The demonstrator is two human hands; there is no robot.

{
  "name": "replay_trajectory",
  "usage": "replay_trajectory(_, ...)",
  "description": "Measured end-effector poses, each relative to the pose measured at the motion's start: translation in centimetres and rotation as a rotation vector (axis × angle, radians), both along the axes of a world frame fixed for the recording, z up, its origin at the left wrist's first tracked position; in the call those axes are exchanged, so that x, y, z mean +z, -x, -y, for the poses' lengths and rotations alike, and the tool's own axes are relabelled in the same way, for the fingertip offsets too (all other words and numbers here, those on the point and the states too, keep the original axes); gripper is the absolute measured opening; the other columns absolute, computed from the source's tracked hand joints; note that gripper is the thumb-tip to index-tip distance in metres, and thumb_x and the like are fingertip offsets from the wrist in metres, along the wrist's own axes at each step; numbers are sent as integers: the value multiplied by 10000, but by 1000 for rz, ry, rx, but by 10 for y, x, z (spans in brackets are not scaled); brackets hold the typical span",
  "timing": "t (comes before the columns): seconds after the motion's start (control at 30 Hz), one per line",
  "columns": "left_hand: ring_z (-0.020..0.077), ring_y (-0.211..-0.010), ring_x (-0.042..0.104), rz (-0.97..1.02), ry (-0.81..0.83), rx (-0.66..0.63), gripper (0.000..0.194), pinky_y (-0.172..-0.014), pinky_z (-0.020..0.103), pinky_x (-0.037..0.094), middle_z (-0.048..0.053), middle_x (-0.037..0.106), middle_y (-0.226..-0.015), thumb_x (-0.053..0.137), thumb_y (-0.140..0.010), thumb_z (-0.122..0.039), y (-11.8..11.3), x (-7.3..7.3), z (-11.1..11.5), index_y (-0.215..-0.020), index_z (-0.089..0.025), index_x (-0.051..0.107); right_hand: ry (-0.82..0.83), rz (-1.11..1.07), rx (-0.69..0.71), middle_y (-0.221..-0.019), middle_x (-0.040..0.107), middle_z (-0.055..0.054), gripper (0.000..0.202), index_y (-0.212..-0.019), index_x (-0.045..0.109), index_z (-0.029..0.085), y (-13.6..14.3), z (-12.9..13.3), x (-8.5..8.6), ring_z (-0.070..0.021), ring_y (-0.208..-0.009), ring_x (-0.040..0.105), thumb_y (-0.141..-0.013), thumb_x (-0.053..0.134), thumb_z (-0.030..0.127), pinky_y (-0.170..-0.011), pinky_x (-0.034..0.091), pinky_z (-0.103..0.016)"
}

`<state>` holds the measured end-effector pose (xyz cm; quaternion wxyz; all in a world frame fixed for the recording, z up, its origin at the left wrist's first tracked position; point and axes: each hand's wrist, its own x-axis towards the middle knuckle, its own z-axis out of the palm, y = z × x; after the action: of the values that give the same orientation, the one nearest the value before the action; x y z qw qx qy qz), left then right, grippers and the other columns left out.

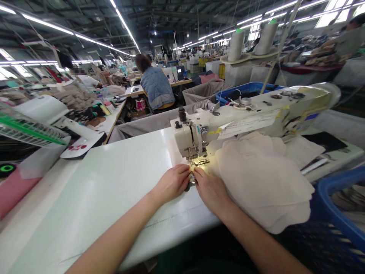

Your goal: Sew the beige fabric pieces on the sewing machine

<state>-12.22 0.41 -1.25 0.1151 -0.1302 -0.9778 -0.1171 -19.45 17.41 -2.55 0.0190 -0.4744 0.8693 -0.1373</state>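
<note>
Your left grip [173, 180] and right grip [210, 189] sit close together at the sewing machine's [182, 139] needle area, can't tell if clamped on anything; beige fabric pieces [262, 175], stacked right on the counter [128, 171], look light, limp, so pinch one edge.

Tube lights [47, 24] streak the dim roof [71, 11]; windows [332, 13] glare at upper right. The table [128, 171] shows pale sheen, with yellow light beneath the machine [182, 140]. Edges stretch; the distance looks soft, perhaps out of focus.
</note>
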Motion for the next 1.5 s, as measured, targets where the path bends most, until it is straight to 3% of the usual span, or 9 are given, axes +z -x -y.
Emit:
replay_trajectory(0.17,261,-1110,653,-14,15,20,301,-996,439,572,147,691,-1157,420,-994,-194,10,0,11,-1116,-141,690,75,46,-13,-1370,637,-113,330,-1298,618,168,1,1,-1,-200,-1054,709,-1009,463,132,-864,561,-296)
replay_trajectory(0.37,261,-1133,636,-23,19,37,334,-1000,433,564,155,681,-1202,408,-998,-201,8,-2,12,-1204,-126,660,87,12,-27,-1389,637,-94,304,-1247,654,191,-10,-9,-6,-187,-918,738,-986,506,145,-789,572,-293)
replay_trajectory(0.97,271,-1244,580,-19,33,125,345,-1085,464,485,126,639,-1335,486,-984,-225,7,-12,19,-1303,-176,608,113,-13,-29,-1386,645,-81,289,-1239,657,201,-12,-11,-11,-177,-901,738,-984,527,165,-748,552,-268)
replay_trajectory(1.17,272,-1235,569,29,65,163,324,-1049,452,489,115,624,-1332,511,-987,-275,7,-4,22,-1291,-207,600,118,-16,-29,-1379,649,-87,288,-1238,661,195,-12,-10,-12,-183,-889,741,-984,530,168,-740,563,-282)
replay_trajectory(1.37,293,-1019,593,112,213,258,331,-867,460,555,123,651,-1121,550,-983,-433,-9,9,-5,-1202,-199,632,178,47,-22,-1374,649,-97,299,-1233,667,183,-11,-14,-10,-198,-974,734,-982,509,148,-812,569,-291)
replay_trajectory(1.5,298,-1035,588,158,195,207,230,-859,452,571,132,653,-1135,536,-988,-320,-27,11,-32,-1122,-163,637,214,96,-20,-1358,654,-91,358,-1259,645,176,-12,-22,-7,-202,-1031,718,-942,511,77,-856,562,-286)
